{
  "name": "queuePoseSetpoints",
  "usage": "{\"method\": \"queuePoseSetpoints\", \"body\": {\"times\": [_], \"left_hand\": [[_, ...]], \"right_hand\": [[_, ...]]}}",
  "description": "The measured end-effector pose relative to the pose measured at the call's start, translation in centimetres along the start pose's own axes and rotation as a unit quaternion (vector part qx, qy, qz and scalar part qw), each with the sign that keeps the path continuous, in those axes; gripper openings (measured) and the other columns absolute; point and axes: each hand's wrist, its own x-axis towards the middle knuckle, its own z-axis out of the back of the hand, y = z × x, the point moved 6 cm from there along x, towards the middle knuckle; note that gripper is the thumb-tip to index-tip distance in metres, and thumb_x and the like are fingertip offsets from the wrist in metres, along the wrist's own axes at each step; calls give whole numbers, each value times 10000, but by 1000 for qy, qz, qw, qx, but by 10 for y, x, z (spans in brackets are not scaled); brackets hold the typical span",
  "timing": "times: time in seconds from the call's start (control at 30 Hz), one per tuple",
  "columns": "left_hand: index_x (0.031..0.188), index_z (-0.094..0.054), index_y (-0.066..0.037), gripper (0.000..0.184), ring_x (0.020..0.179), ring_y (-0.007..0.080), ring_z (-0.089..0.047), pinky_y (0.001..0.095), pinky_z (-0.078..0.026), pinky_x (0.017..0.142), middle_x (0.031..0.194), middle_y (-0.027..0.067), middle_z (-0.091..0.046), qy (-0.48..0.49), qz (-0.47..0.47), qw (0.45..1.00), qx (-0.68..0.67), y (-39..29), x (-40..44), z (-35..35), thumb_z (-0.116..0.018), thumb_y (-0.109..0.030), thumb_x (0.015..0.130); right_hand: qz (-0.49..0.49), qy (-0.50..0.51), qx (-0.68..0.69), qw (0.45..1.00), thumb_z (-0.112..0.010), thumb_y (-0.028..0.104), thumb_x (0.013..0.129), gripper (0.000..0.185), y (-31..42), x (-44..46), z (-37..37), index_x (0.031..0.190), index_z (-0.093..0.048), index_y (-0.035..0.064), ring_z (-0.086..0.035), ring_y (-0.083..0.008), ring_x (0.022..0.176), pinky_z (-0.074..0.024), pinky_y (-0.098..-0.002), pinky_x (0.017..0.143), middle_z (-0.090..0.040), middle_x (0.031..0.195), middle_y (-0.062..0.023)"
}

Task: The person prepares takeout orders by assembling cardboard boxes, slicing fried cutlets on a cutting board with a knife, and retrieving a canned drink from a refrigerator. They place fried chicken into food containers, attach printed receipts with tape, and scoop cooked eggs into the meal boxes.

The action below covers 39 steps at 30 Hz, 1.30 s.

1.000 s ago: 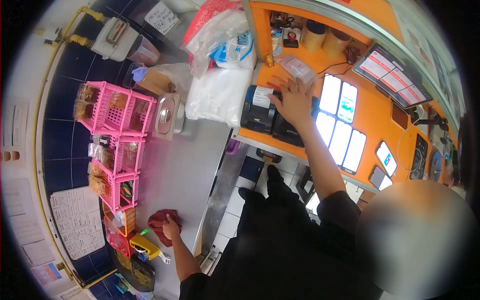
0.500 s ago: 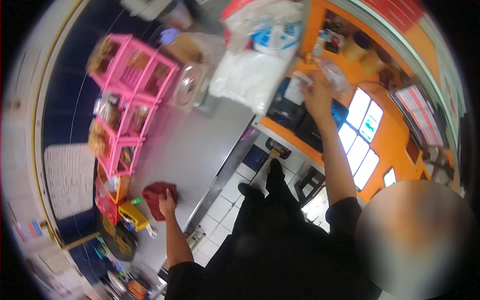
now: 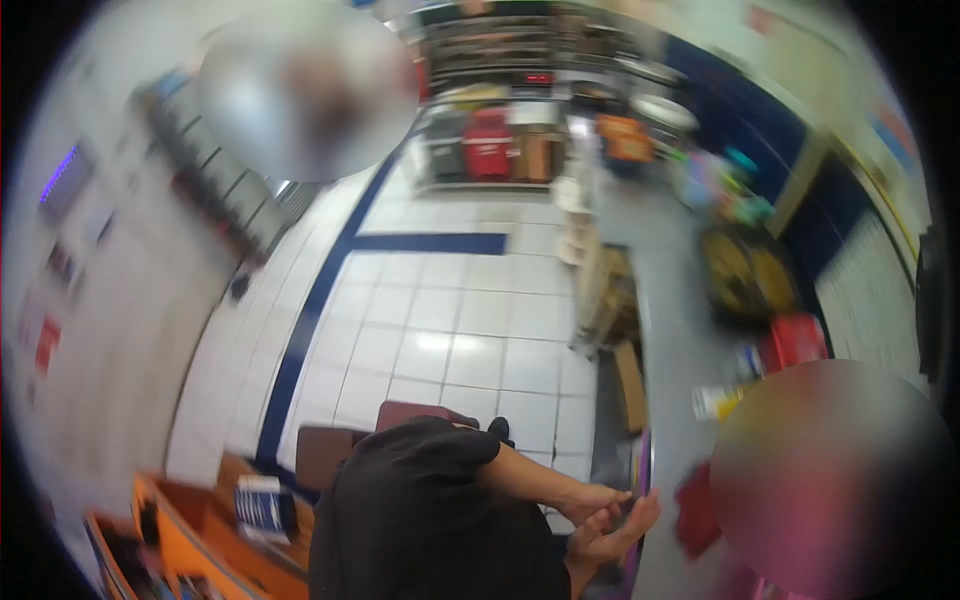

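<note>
My left hand (image 3: 594,502) and my right hand (image 3: 618,532) are close together, overlapping or nearly touching, beside the edge of the steel counter (image 3: 668,420). The right hand's fingers are stretched out, with nothing seen in them. My left hand's fingers look extended over the right palm, though some blur and overlap hide details. Nearest to the hands on the counter lies a dark red cloth (image 3: 697,510), partly covered by a blurred round patch.
Along the counter sit a dark pan (image 3: 748,270), a red item (image 3: 797,342) and an orange box (image 3: 625,138). White floor tiles (image 3: 440,330) stretch to a shelf unit with red and dark bins (image 3: 488,142). Brown stools (image 3: 328,455) and an orange cabinet (image 3: 205,525) stand left.
The view has swung left, from the counter and orange table toward the room. My left hand has let go of the red cloth; my right hand has left the orange table. Both hands are now together.
</note>
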Motion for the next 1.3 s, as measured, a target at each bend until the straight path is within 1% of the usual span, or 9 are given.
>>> {"method": "queuePoseSetpoints", "body": {"times": [0.2, 0.3, 0.43, 0.6, 0.7, 0.87, 0.97, 1.17, 1.3], "left_hand": [[1570, -262, -88, 803, 1479, 293, -276, 467, -212, 1186, 1613, 128, -279, -99, -484, 858, -142, -216, -220, 91, -332, -656, 1007], [1563, -289, -76, 792, 1495, 338, -256, 501, -181, 1199, 1615, 168, -276, -254, -598, 751, 119, -292, -378, 88, -327, -641, 1010], [1503, -414, -61, 744, 1464, 432, -289, 574, -192, 1181, 1546, 270, -349, -491, -567, 398, 528, -341, -511, 109, -359, -612, 1006], [1485, -447, -77, 643, 1439, 409, -352, 567, -249, 1166, 1528, 211, -415, -616, -355, 390, 585, -350, -544, 356, -438, -497, 999], [1404, -520, -91, 526, 1242, 398, -568, 544, -405, 1062, 1398, 213, -561, -645, -77, 657, 382, -305, -594, 568, -426, -414, 999], [1249, -627, -79, 519, 1007, 380, -691, 499, -545, 866, 1113, 235, -701, -733, 164, 636, 177, -67, -728, 708, -629, -454, 890], [1208, -666, -94, 510, 1017, 390, -687, 491, -559, 862, 1148, 259, -683, -745, 146, 644, 99, -23, -785, 647, -786, -368, 794], [1281, -630, 2, 517, 988, 316, -713, 426, -576, 843, 1112, 207, -713, -790, 15, 400, -464, -85, -829, 561, -706, -155, 795], [1277, -621, 0, 394, 936, 242, -724, 391, -592, 770, 1026, 127, -741, -654, 111, 747, 51, -78, -815, 658, -637, -139, 909]], "right_hand": [[-2, 265, 4, 964, -293, 555, 1044, 735, 1, 57, -303, 1524, -315, -1, -312, -384, 1468, -252, -518, 1192, -345, 1569, -238], [-530, 365, 512, 569, -307, 695, 987, 876, -28, 40, -442, 1521, -317, 0, -359, -381, 1437, -310, -521, 1159, -349, 1571, -225], [-627, 372, 591, 346, -296, 710, 981, 879, 119, 104, -555, 1534, -307, 26, -410, -371, 1397, -326, -532, 1147, -385, 1543, -225], [-616, 401, 626, 263, -291, 729, 973, 877, 211, 195, -673, 1545, -308, 65, -469, -366, 1350, -344, -553, 1130, -422, 1514, -233], [-511, 465, 690, 213, -326, 763, 945, 877, 236, 274, -726, 1523, -370, 105, -565, -449, 1247, -410, -630, 1048, -500, 1417, -328], [-346, 507, 721, 323, -355, 690, 990, 789, 219, 373, -905, 1258, -642, 6, -695, -439, 980, -509, -585, 921, -663, 1188, -310], [-285, 627, 438, 578, -454, 567, 1021, 630, 236, 398, -1025, 1099, -737, 10, -702, -351, 955, -537, -466, 889, -700, 1130, -259], [-35, 760, 374, 530, -699, 306, 913, 461, 458, 458, -1200, 1258, -646, 6, -645, -287, 1117, -519, -366, 914, -685, 1181, -182], [177, 751, 291, 565, -710, 285, 899, 606, 533, 440, -1340, 1426, -514, 60, -597, -313, 1230, -504, -397, 974, -618, 1350, -150]]}}
